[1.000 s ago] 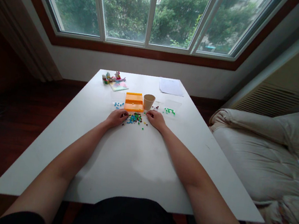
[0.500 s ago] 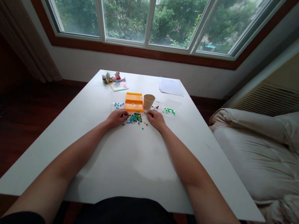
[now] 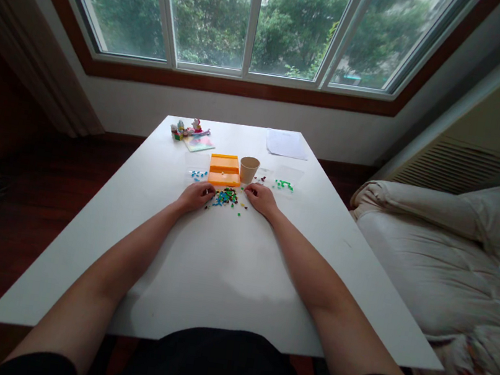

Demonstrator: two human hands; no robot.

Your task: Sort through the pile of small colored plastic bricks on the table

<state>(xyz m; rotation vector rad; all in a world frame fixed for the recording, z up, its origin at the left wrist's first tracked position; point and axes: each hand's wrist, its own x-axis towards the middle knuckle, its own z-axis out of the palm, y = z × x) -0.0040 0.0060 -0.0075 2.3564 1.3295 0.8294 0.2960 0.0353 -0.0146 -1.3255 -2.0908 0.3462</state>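
A loose pile of small beads or beadlike pieces [image 3: 227, 196], mostly blue, green and dark red, lies on the white table between my hands. At the left edge of the pile rests my left hand [image 3: 197, 195], its fingers curled together; what they hold, if anything, is too small to name. On the other side, my right hand [image 3: 261, 200] is pinched closed just in front of a brown paper cup [image 3: 249, 170], its fingertips hiding any piece in them. Behind the pile an orange two-part tray [image 3: 223, 180] lies open, with a tiny pale piece inside.
Clear containers hold blue pieces [image 3: 198, 176] on the left, dark red pieces [image 3: 259, 179] beside the cup and green pieces [image 3: 283, 185] on the right. Small figurines [image 3: 188, 129] and papers [image 3: 287, 144] lie at the table's far end. A sofa [image 3: 436, 259] stands to the right.
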